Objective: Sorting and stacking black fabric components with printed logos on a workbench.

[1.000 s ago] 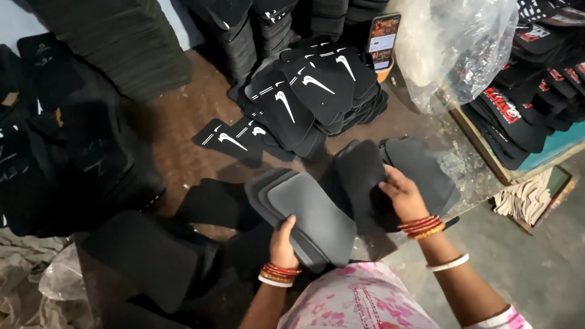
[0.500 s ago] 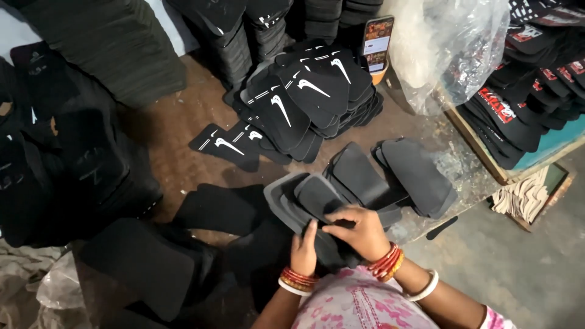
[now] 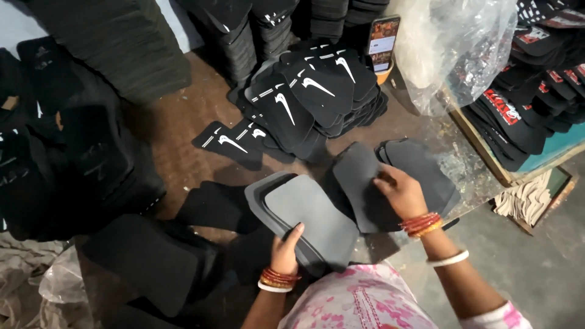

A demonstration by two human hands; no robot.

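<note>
Fingers of left hand (image 3: 285,251) clamp grey sole stack (image 3: 308,220) edge; right hand (image 3: 399,192) presses black sole (image 3: 359,183).

The left hand (image 3: 285,251) grips the near edge of a grey foam sheet (image 3: 308,220) resting on a dark tray-like mould (image 3: 259,201). The right hand (image 3: 399,192) presses flat on a black foam piece (image 3: 359,176) just right of it. Farther off lies a heap of black printed straps (image 3: 311,97), with a phone (image 3: 382,42) propped beyond it.
</note>
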